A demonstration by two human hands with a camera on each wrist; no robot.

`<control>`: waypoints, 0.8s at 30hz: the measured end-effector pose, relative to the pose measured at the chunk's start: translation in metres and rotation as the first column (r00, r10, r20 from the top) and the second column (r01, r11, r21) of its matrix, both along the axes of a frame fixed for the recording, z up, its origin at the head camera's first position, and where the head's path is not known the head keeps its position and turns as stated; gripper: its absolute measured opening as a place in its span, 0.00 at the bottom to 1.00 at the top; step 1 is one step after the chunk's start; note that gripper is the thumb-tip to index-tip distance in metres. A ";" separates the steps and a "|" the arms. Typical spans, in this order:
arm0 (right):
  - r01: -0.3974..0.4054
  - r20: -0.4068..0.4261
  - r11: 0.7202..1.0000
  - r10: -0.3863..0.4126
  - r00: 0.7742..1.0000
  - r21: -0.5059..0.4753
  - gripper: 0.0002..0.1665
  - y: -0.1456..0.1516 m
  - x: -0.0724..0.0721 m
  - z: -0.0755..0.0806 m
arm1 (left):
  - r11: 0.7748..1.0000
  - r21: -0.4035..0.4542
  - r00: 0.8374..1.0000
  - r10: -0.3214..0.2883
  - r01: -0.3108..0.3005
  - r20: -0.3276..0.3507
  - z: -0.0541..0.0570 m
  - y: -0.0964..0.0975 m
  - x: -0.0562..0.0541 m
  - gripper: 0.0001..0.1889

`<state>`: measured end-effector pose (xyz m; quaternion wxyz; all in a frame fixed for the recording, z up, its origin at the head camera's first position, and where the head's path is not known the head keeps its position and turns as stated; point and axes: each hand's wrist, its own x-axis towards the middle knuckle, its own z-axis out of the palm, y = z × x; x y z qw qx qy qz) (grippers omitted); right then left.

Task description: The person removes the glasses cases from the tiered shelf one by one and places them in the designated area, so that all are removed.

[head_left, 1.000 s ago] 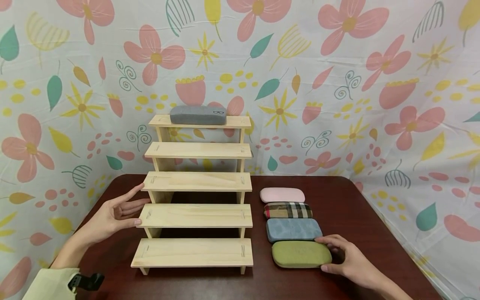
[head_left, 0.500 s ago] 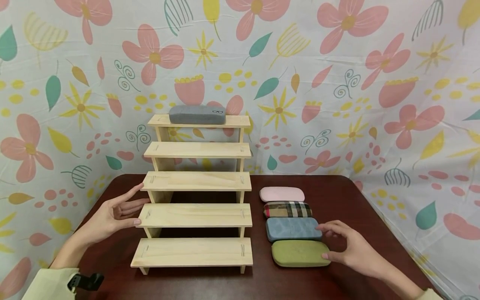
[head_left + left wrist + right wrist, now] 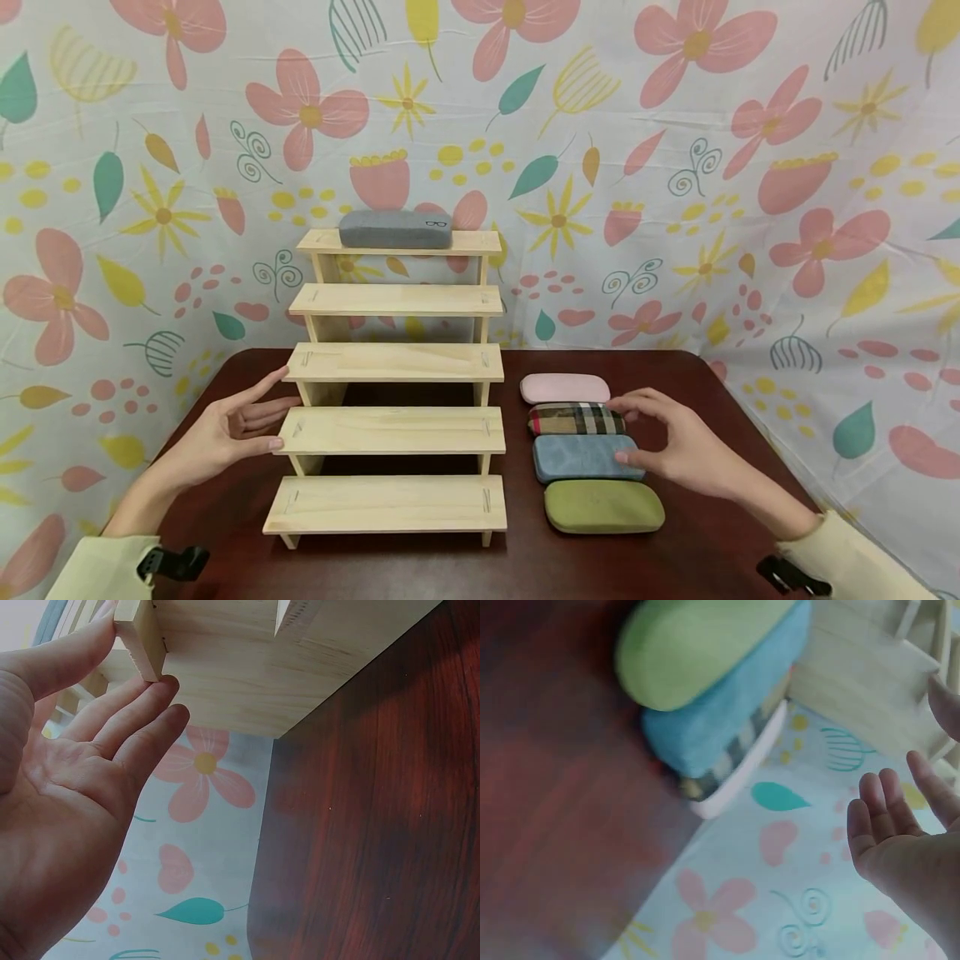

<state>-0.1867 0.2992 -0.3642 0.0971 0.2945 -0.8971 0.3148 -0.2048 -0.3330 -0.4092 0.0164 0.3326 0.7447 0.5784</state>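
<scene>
A pale wooden stepped shelf (image 3: 397, 429) stands on the table, with a grey glasses case (image 3: 395, 230) on its top step. My left hand (image 3: 217, 429) touches the shelf's left side, its fairly straight fingers and thumb at the ends of two middle steps. In the left wrist view, fingertips meet a wooden board end (image 3: 142, 641). My right hand (image 3: 693, 442) hovers with spread, loosely bent fingers at the right ends of a blue glasses case (image 3: 577, 458) and a plaid one (image 3: 570, 419). Nothing is gripped in it. A pink case (image 3: 564, 388) lies behind, a green case (image 3: 604, 507) in front.
The dark red-brown table (image 3: 465, 575) reaches back to a flower-printed cloth (image 3: 622, 125) hanging behind and along the sides. The four lower steps hold nothing. The row of cases lies to the right of the shelf.
My right hand has moved away from the green case, back past the blue case toward the plaid one. The left hand, shelf and cases stay in place.
</scene>
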 end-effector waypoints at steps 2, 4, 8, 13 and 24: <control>-0.012 0.001 1.000 0.012 1.000 -0.001 0.34 -0.006 -0.005 0.007 | 1.000 -0.004 1.000 0.007 -0.007 0.004 0.000 0.000 0.000 0.49; -0.027 -0.004 1.000 0.027 1.000 0.002 0.33 -0.012 -0.009 0.014 | 1.000 -0.008 1.000 0.014 -0.014 0.003 0.000 0.000 0.001 0.49; -0.047 -0.043 0.999 0.047 0.998 0.011 0.31 -0.023 -0.021 0.026 | 1.000 -0.010 1.000 0.014 -0.014 -0.005 0.000 0.000 0.001 0.49; -0.049 -0.042 0.999 0.049 0.998 0.005 0.31 -0.035 -0.036 0.039 | 1.000 0.001 1.000 0.003 -0.003 -0.009 0.000 0.001 0.000 0.49; -0.082 -0.001 0.995 0.082 0.997 -0.060 0.33 -0.064 -0.069 0.066 | 1.000 0.008 1.000 0.007 -0.007 0.029 0.001 0.000 0.000 0.50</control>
